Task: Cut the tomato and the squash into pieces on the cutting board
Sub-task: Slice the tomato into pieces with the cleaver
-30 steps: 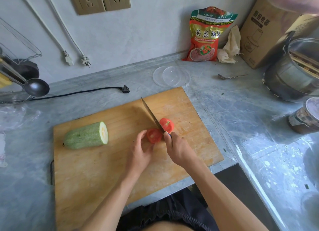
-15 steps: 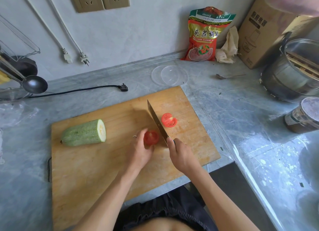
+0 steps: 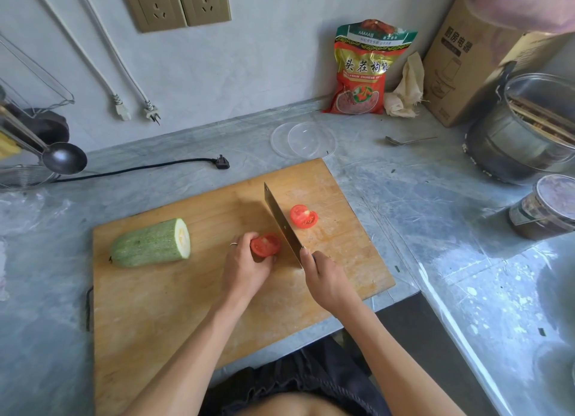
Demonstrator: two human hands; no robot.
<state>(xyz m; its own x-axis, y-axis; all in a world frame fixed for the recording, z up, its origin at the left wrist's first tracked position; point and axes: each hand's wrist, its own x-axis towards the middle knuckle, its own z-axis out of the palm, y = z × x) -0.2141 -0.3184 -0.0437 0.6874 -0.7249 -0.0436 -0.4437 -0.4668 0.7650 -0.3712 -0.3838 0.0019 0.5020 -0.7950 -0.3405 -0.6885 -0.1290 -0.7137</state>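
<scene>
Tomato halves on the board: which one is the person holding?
The tomato half left of the knife, held by the left hand. The other half lies free beyond the blade.

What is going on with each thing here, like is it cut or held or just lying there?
Tomato half: cut side up, held by left hand.
Tomato slice: cut off, flat on cutting board.
Squash: one end cut, lying untouched.
Knife: gripped by right hand, between the tomato pieces.
Black plug: unplugged, on counter.
Spoon: lying on counter.
</scene>
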